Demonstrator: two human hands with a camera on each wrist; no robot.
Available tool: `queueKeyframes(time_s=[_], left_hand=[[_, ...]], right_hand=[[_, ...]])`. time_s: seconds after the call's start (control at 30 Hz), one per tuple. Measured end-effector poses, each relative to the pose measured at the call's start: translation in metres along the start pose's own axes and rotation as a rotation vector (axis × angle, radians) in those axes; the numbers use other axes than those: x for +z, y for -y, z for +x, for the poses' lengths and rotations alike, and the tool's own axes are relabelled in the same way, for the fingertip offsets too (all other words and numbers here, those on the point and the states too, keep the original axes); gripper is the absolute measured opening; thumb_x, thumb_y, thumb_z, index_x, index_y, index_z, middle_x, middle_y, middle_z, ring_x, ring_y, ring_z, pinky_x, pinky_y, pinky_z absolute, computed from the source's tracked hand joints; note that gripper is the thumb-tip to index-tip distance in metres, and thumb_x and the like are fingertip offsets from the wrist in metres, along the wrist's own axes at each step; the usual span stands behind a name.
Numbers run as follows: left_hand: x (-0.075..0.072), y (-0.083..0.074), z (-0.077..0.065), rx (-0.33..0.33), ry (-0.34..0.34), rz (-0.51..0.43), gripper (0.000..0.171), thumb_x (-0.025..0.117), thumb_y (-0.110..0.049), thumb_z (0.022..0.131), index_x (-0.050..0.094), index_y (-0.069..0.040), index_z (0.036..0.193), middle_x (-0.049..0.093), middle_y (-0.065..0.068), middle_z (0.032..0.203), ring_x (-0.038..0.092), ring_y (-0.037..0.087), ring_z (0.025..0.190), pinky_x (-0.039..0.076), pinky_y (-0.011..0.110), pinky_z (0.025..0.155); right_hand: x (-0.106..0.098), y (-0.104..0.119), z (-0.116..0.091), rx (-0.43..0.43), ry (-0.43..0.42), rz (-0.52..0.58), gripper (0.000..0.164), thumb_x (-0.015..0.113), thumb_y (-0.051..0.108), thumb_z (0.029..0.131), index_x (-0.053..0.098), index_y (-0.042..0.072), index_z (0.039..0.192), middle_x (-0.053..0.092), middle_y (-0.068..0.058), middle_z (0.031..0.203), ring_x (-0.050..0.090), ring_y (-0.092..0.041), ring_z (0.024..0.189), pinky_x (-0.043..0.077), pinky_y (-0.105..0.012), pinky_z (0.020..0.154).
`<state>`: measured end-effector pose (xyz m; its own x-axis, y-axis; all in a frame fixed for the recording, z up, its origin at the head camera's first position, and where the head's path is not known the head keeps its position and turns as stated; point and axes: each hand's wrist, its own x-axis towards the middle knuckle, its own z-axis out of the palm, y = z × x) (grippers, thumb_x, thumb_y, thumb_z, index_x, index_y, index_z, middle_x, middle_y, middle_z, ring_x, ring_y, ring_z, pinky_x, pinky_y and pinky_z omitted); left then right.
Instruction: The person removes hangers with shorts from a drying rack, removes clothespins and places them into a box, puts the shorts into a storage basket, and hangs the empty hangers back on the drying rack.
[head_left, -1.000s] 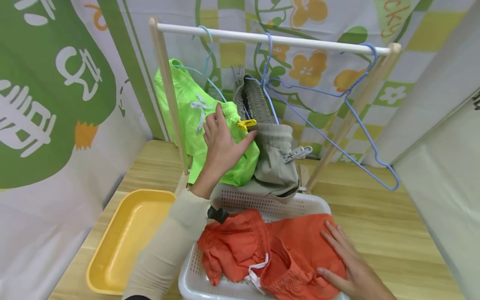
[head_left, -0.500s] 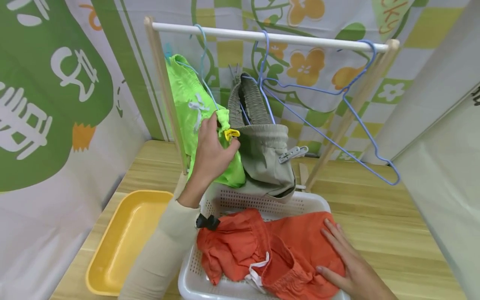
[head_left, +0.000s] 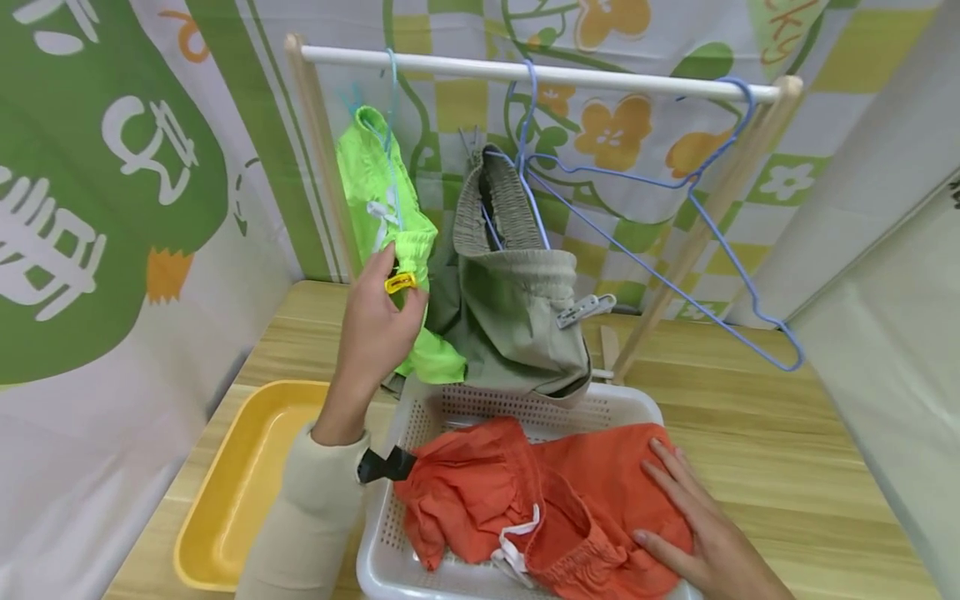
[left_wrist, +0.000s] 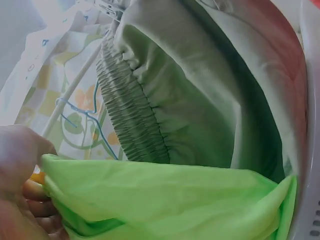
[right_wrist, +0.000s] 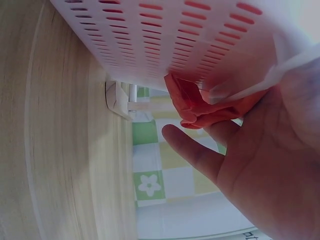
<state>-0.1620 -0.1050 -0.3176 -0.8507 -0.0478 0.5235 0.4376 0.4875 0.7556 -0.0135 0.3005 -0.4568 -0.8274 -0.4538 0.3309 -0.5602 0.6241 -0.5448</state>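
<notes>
My left hand (head_left: 375, 321) grips the waistband end of bright green shorts (head_left: 360, 175) with a white drawstring. A yellow clothespin (head_left: 400, 283) on that waistband sits between my thumb and index finger. The shorts hang from a light blue hanger (head_left: 392, 100). In the left wrist view the green cloth (left_wrist: 165, 195) spreads away from my fingers, and only a bit of the clothespin shows. My right hand (head_left: 705, 525) rests on orange shorts (head_left: 592, 475) lying in a white perforated basket (head_left: 637, 404); its fingers lie extended and spread over the cloth.
Grey-beige shorts (head_left: 517, 317) with a grey clothespin (head_left: 585, 310) hang beside the green ones. A bare blue hanger (head_left: 738, 267) is on the right of the white rod (head_left: 600, 81). A yellow tray (head_left: 225, 492) stands left of the basket on the wooden table (head_left: 787, 467).
My left hand has closed on the green waistband at the clothespin and moved left and slightly down, turning the green shorts and their hanger. My right hand stays on the orange shorts.
</notes>
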Motion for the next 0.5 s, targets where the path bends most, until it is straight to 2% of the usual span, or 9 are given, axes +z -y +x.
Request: queueKeyframes(time_s=[0.07, 0.17, 0.27, 0.37, 0.5], left_hand=[[-0.001, 0.001, -0.003, 0.015, -0.052, -0.036, 0.036, 0.058, 0.003, 0.091, 0.063, 0.001, 0.126, 0.061, 0.013, 0.109, 0.052, 0.022, 0.079, 0.047, 0.037, 0.068], [-0.007, 0.001, -0.008, 0.029, -0.114, -0.045, 0.037, 0.062, 0.003, 0.091, 0.065, 0.003, 0.128, 0.066, 0.015, 0.113, 0.059, 0.024, 0.094, 0.051, 0.041, 0.079], [-0.018, 0.003, -0.013, 0.024, -0.150, 0.018, 0.039, 0.067, 0.000, 0.091, 0.065, 0.008, 0.129, 0.066, 0.020, 0.123, 0.062, 0.030, 0.108, 0.051, 0.047, 0.091], [-0.032, 0.004, -0.018, 0.023, -0.159, 0.102, 0.038, 0.069, -0.001, 0.090, 0.066, 0.011, 0.126, 0.062, 0.024, 0.126, 0.057, 0.037, 0.117, 0.046, 0.052, 0.098], [-0.050, 0.002, -0.027, 0.015, -0.156, 0.207, 0.031, 0.068, -0.001, 0.093, 0.068, 0.012, 0.121, 0.058, 0.025, 0.123, 0.050, 0.042, 0.113, 0.041, 0.055, 0.092]], right_hand=[[0.001, -0.001, 0.000, -0.012, -0.008, 0.005, 0.086, 0.089, 0.008, 0.078, 0.045, 0.000, 0.152, 0.027, -0.023, 0.164, 0.005, -0.019, 0.156, 0.011, -0.012, 0.115], [0.002, -0.001, 0.000, -0.006, -0.008, 0.007, 0.086, 0.089, 0.008, 0.079, 0.046, 0.001, 0.152, 0.027, -0.022, 0.164, 0.006, -0.019, 0.156, 0.011, -0.012, 0.115], [0.002, 0.001, 0.001, 0.019, 0.001, 0.006, 0.085, 0.089, 0.009, 0.080, 0.046, 0.003, 0.153, 0.027, -0.021, 0.165, 0.006, -0.018, 0.156, 0.011, -0.011, 0.114], [0.001, 0.003, 0.001, 0.042, 0.009, 0.008, 0.083, 0.088, 0.009, 0.081, 0.046, 0.005, 0.153, 0.026, -0.019, 0.165, 0.005, -0.017, 0.156, 0.011, -0.010, 0.113], [-0.002, 0.005, 0.000, 0.072, 0.013, 0.010, 0.078, 0.087, 0.010, 0.083, 0.050, 0.008, 0.151, 0.026, -0.017, 0.166, 0.005, -0.015, 0.156, 0.013, -0.007, 0.111]])
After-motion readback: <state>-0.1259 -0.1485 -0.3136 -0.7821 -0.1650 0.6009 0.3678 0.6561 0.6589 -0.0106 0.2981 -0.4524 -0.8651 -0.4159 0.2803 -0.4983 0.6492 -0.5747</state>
